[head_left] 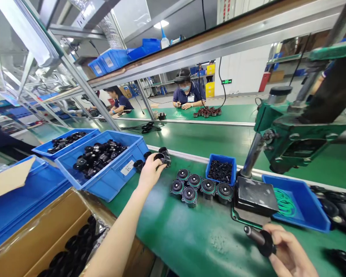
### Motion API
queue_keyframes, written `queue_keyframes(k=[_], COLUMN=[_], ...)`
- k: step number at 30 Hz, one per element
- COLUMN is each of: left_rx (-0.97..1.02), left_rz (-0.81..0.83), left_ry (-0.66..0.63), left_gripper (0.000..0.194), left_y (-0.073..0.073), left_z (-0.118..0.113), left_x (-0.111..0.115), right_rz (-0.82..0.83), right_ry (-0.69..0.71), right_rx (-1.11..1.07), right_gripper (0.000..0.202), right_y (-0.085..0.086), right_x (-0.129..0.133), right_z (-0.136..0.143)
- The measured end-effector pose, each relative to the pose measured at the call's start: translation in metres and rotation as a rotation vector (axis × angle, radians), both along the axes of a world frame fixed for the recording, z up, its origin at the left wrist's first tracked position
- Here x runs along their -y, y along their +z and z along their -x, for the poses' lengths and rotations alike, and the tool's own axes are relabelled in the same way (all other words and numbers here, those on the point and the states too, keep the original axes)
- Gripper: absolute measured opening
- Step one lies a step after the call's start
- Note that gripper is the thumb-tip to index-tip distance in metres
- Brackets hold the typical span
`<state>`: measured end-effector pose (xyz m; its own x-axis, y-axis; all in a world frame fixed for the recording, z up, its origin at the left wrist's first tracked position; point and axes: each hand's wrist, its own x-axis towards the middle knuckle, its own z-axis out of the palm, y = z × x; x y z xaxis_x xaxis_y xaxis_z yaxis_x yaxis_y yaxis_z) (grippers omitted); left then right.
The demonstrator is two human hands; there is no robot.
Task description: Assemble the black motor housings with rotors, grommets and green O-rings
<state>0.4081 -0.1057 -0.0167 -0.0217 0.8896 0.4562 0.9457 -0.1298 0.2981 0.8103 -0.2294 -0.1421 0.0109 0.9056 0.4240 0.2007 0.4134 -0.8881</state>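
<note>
My left hand [152, 169] reaches out over the bench, its fingers wrapped around a black cup-shaped housing [166, 157]. More dark housings [138, 166] stand beside that hand, partly hidden by it. Close to the near right edge, my right hand [290, 250] pinches a black flanged rotor [265, 243] by its wide end. Its thick shaft with a light metal tip points up and left. Between my hands stand several round black housings [189, 195] with green rings, each with a light pin at its centre.
A blue bin of black parts [127, 181] sits left, above an open cardboard box [60, 219]. A small blue bin [234, 169] holds little black pieces. A green press [300, 134] rises right, near a bin [311, 215] with green rings. A co-worker [189, 92] sits opposite.
</note>
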Motion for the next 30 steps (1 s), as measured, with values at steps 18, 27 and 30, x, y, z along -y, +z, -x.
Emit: queue_keyframes(k=[18, 27, 30], left_rx=[0.215, 0.119, 0.621], left_rz=[0.409, 0.571, 0.616], left_ry=[-0.620, -0.358, -0.441], left_gripper=[0.080, 0.027, 0.028], left_y=[-0.054, -0.055, -0.057], left_z=[-0.146, -0.171, -0.154], left_x=[0.135, 0.128, 0.126], right_rz=[0.180, 0.256, 0.294], right_ry=[0.086, 0.095, 0.135], right_rx=[-0.239, -0.319, -0.368], right_gripper=[0.028, 0.029, 0.033], right_y=[0.008, 0.035, 0.046], right_x=[0.004, 0.013, 0.034], right_z=[0.009, 0.009, 0.011])
